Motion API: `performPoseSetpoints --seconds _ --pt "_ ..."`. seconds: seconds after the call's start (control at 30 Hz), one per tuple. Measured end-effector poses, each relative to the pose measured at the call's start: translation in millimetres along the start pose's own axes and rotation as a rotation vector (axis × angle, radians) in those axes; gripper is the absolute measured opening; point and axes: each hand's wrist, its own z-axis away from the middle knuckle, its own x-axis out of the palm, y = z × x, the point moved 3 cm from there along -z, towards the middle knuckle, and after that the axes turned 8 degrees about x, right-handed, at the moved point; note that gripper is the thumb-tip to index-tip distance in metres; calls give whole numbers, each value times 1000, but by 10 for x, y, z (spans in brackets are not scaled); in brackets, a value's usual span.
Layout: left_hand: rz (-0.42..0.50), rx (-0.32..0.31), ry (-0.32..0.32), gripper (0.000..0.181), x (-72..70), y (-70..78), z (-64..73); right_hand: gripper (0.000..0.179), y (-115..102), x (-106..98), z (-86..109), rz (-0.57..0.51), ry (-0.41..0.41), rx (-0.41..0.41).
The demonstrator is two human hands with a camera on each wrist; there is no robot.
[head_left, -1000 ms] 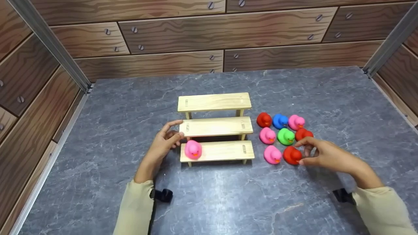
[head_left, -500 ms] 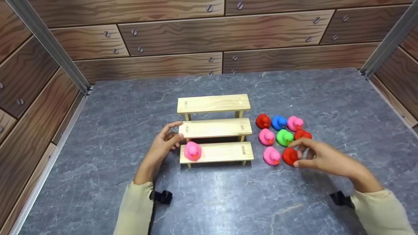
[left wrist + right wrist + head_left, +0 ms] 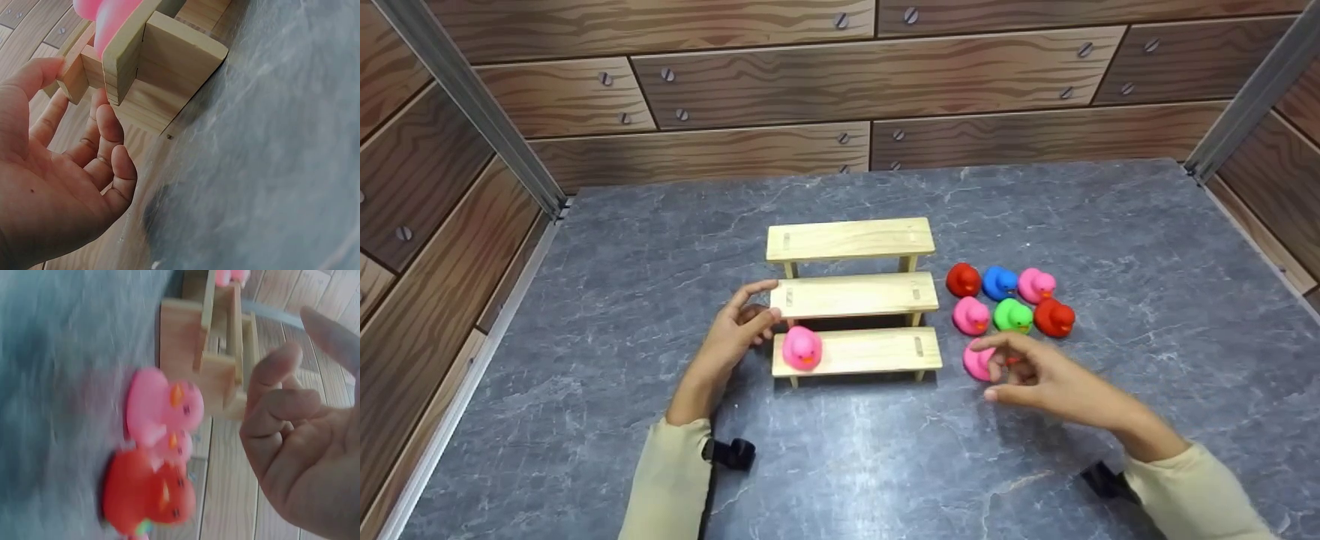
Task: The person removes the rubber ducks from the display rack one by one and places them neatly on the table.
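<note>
A pale wooden three-step stand (image 3: 859, 295) sits on the table, with a pink rubber duck (image 3: 802, 347) at the left of its lowest step. My left hand (image 3: 733, 330) pinches the left end of the middle step between thumb and index finger; the other fingers curl loosely in the left wrist view. My right hand (image 3: 1054, 379), fingers bent and holding nothing, hovers above the front row of ducks. It partly covers the front pink duck (image 3: 976, 362) and mostly hides the front red duck, whose body (image 3: 126, 495) shows resting on the table in the right wrist view.
Behind the right hand stand a pink duck (image 3: 971, 316), a green duck (image 3: 1013, 315) and a red duck (image 3: 1054, 318). Farther back are another red duck (image 3: 964, 280), a blue duck (image 3: 1000, 283) and a pink duck (image 3: 1036, 284). Wood-patterned walls (image 3: 750, 86) enclose the table.
My right hand has moved left from beside the front red duck to over it and the front pink duck. The left hand stays on the stand.
</note>
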Motion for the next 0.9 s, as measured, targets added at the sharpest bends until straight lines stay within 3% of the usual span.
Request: performPoseSetpoints --seconds 0.3,0.6,0.9 --pt "6 -9 7 44 -7 -1 1 54 -184 215 -167 -114 54 -17" --pt "5 -19 7 44 12 -24 -3 61 -381 493 -380 -140 21 1" --pt "-7 -12 12 43 5 -6 0 57 -440 826 -601 -165 -12 1"
